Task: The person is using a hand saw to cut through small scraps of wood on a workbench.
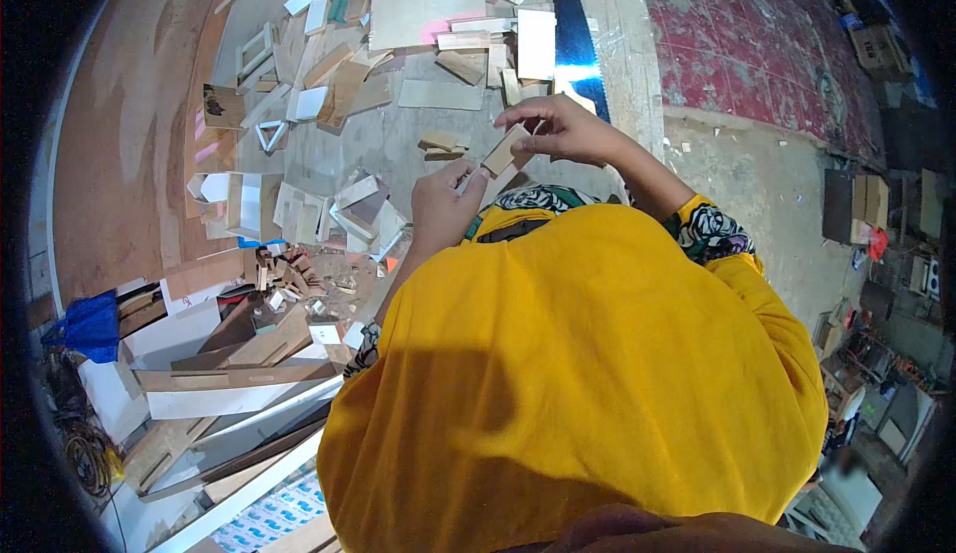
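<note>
One small wooden block (505,153) is held just beyond your yellow top (578,354).
Your right hand (563,132) pinches its upper end between thumb and fingers, nearly closed; your left hand (448,203) is curled at the lower end, though how firmly it grips, you cannot tell. Small wood scraps (439,142) lie near, past your left hand, and a saw blade (573,35) lies beyond your right.

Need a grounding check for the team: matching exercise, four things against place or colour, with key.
1. Wood block
2. Handsaw
3. Garment
4. Brown coil

A. Mostly yellow
B. Near the picture's lower left edge
C. Between left hand and right hand
D. Beside a white board

Pairs: 1-C, 2-D, 3-A, 4-B
</note>
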Demonstrator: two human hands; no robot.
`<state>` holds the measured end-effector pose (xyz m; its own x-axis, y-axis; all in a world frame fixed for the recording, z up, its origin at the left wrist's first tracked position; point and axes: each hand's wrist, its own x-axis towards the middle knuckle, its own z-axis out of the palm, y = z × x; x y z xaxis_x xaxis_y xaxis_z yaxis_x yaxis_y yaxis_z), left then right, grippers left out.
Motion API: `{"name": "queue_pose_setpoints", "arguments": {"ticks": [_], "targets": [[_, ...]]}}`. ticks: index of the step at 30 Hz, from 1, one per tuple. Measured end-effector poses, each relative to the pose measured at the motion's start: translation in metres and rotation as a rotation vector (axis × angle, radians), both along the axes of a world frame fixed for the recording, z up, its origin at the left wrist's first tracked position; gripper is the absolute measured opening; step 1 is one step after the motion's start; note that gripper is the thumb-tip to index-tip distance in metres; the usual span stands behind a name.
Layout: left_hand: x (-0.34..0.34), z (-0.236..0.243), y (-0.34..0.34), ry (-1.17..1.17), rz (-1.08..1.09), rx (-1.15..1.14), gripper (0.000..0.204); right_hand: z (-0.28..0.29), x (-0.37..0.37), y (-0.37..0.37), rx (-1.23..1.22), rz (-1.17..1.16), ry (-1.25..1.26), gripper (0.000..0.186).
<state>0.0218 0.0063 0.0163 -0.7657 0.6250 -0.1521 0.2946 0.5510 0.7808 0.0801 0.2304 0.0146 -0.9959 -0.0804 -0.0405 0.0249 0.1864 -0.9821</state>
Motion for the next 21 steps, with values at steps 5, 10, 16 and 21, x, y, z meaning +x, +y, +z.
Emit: {"name": "queue_pose_setpoints", "arguments": {"ticks": [5,10,16,21], "targets": [[-0.005,-0.003,0.002,0.07,0.023,0.085,0.024,-0.008,-0.008,-0.009,-0.241,-0.033,-0.158,0.021],[-0.015,-0.01,0.0,0.095,0.027,0.06,0.024,-0.013,-0.022,-0.01,-0.109,-0.048,-0.233,0.021],[-0.032,-0.024,-0.007,0.039,0.068,0.057,0.024,-0.028,-0.033,-0.016,0.189,-0.107,0.173,0.024],[-0.051,-0.017,-0.008,-0.323,0.122,0.165,0.022,-0.017,-0.054,-0.012,0.315,-0.005,0.236,0.027]]}}
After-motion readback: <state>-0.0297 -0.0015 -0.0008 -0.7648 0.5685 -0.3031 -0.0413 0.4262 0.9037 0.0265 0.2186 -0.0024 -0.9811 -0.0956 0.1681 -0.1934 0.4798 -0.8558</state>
